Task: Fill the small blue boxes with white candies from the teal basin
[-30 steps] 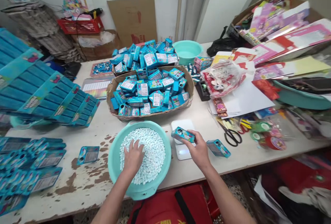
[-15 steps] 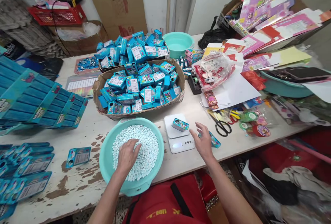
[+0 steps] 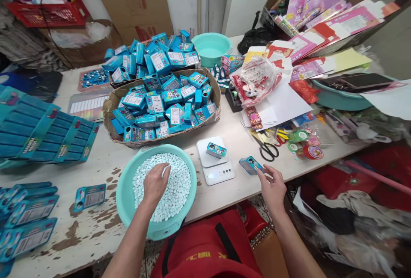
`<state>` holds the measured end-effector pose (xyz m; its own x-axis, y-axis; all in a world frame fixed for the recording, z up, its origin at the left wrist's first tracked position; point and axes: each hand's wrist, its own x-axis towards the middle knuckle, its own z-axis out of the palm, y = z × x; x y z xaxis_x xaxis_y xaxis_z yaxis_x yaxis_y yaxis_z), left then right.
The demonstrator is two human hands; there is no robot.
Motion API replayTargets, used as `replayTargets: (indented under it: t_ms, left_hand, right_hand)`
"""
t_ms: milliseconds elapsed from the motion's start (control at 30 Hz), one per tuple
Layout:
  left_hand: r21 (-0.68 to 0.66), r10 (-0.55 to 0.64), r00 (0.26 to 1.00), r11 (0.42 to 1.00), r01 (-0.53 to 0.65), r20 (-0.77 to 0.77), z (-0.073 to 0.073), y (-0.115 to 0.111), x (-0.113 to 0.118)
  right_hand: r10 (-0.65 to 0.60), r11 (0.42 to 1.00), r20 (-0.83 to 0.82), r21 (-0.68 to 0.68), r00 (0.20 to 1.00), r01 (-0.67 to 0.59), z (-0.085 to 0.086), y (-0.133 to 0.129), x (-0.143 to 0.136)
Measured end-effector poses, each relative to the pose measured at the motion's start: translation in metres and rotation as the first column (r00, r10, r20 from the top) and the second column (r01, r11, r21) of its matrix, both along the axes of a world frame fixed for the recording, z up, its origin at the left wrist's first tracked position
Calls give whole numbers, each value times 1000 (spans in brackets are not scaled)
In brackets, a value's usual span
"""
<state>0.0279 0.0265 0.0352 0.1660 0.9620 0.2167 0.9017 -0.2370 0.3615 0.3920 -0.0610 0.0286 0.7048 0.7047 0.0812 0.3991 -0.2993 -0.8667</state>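
Note:
My left hand (image 3: pixel 156 184) is over the small white candies (image 3: pixel 175 184) in a turquoise basin (image 3: pixel 121 192). Its fingers are curled towards the thumb, and the candies in its grip are mostly hidden by the hand. At the right, my right hand (image 3: pixel 273 187) pinches the near end of a small blue candy box (image 3: pixel 251 165) between thumb and fingers, close to the table top. Another blue candy box (image 3: pixel 216 150) lies on the pan of a white digital scale (image 3: pixel 219 173), between the basin and my right hand.
A cardboard box (image 3: pixel 109 134) full of blue boxes stands behind the basin. Flat blue cartons (image 3: pixel 35 231) and a tilted stack of blue trays (image 3: pixel 45 128) are at the left. Scissors (image 3: pixel 269 152) and tape rolls (image 3: pixel 313 152) lie at the right, near papers (image 3: pixel 285 109).
My right hand has moved right, away from the scale, and now grips the blue box it covered before. My left hand's thumb and fingers have drawn closer together over the candies. The view has shifted slightly.

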Motion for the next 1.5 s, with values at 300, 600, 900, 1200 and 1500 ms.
replayTargets:
  t_ms: [300,600,900,1200,1500]
  left_hand:
    - [81,-60,995,995,53,85,18,21,36]
    - [-137,-133,960,976,171,247,29,38,87]
    - [-272,-310,873,863,425,377,13,73,146]
    - [-359,-11,570,767,532,821,22,32,130]
    - [-553,629,-408,777,301,661,56,-17,74]
  right_hand:
    - [-18,999,-7,-36,1000,18,-9,-17,8]
    - [-43,998,-1,-44,999,43,-14,-20,15]
    - [26,999,230,20,973,-32,-6,-11,7]
    - [571,819,147,-41,808,-572,24,38,-61]
    - [801,597,54,-11,596,-802,66,37,-129]
